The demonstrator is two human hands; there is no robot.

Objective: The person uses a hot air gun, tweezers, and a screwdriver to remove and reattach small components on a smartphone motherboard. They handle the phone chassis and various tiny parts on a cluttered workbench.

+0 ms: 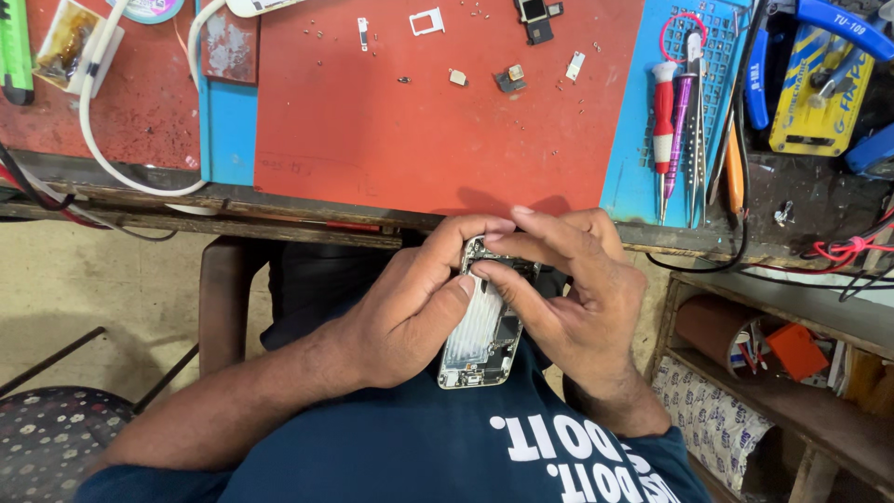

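Note:
An opened phone body (481,336), silver inside with small circuit parts at its near end, is held over my lap just below the table's front edge. My left hand (410,307) wraps it from the left, thumb on its inner plate. My right hand (573,298) grips it from the right, with thumb and forefinger pinching at the phone's upper end, which they partly hide.
On the red work mat (391,130) lie several tiny screws, a small tray frame (426,20) and small phone parts (537,20). A blue mat (643,177) at right carries a red-handled screwdriver (663,112), tweezers and cutters. A white cable (88,112) loops at left. Shelves stand at lower right.

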